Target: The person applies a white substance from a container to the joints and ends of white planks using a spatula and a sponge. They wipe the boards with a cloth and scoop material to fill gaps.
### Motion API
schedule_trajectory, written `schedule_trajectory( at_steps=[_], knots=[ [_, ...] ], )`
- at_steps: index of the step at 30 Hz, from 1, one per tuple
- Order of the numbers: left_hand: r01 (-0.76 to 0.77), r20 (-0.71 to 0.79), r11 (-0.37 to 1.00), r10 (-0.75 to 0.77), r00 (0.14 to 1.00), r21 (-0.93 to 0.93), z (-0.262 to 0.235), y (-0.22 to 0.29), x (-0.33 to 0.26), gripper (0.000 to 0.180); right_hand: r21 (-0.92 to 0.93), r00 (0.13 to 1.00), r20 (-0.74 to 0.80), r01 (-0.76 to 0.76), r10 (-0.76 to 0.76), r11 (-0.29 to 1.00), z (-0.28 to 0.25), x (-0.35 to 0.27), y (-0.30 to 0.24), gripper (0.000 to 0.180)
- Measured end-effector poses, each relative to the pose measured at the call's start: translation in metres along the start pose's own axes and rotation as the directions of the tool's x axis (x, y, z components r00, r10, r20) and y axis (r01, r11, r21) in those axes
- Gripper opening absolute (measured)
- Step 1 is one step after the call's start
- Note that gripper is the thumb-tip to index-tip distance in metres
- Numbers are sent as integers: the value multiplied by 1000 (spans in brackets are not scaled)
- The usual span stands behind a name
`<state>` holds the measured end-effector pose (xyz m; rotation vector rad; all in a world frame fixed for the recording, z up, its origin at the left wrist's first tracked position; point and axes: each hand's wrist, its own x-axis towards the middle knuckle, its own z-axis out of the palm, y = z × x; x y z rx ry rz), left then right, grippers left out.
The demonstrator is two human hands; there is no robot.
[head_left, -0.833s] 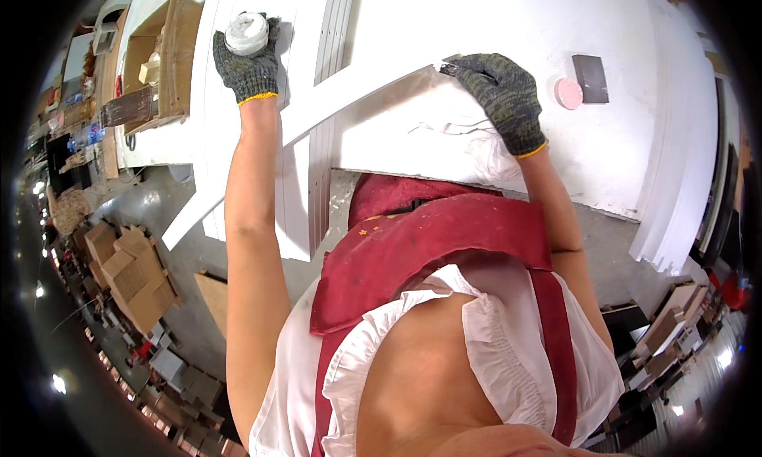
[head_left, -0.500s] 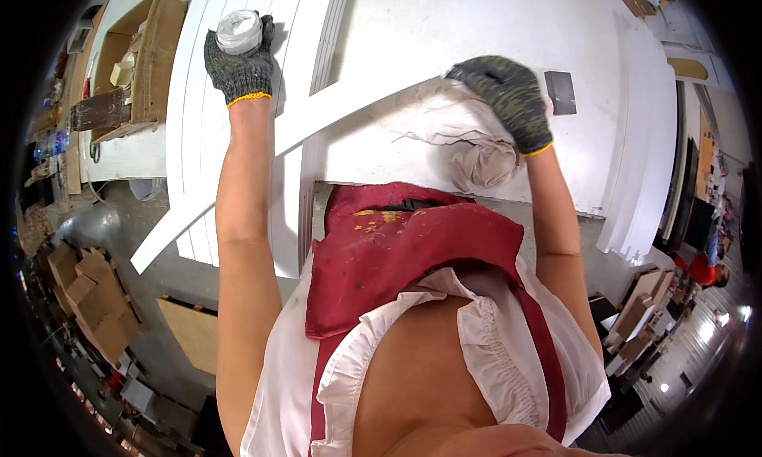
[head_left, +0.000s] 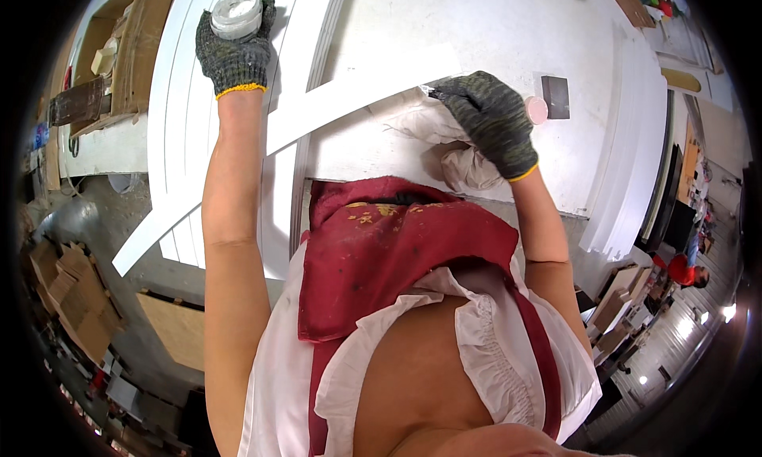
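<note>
My left hand (head_left: 236, 60), in a dark knitted glove with a yellow cuff, is wrapped round a clear round jar (head_left: 236, 15) of white paste, over the grooved white panels. My right hand (head_left: 486, 119), gloved alike, is closed at the far end of a long white strip (head_left: 329, 113). A small shiny tip pokes out at its fingertips; the rest of that thing is hidden. Slanting across the panels (head_left: 181, 131), the strip passes by my left forearm. Under and beside my right hand lies a crumpled pale cloth (head_left: 468, 165).
A pink round lid (head_left: 536, 110) and a dark grey block (head_left: 556, 97) lie on the white table (head_left: 476, 28) right of my hand. An open cardboard box (head_left: 131, 56) stands at far left. More white boards (head_left: 627, 155) line the right side. Flattened cartons (head_left: 75, 298) lean at lower left.
My right hand has shifted slightly left and nearer, uncovering the pink lid and showing the shiny tip at its fingers. The left hand still holds the jar. The whole view has tilted a little.
</note>
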<state>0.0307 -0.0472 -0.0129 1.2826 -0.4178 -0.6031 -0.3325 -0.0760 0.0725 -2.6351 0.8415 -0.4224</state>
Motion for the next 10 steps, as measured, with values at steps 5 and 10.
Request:
schedule_trajectory(
  at_steps=[5,10],
  knots=[
    [-42,32,996,39,999,85,3,2,-1,38,-2,967,-193,-172,168,985,6,-18,41,18],
    [-187,79,836,170,982,516,9,19,-12,39,241,901,-214,-327,378,914,3,-25,41,19]
  ],
)
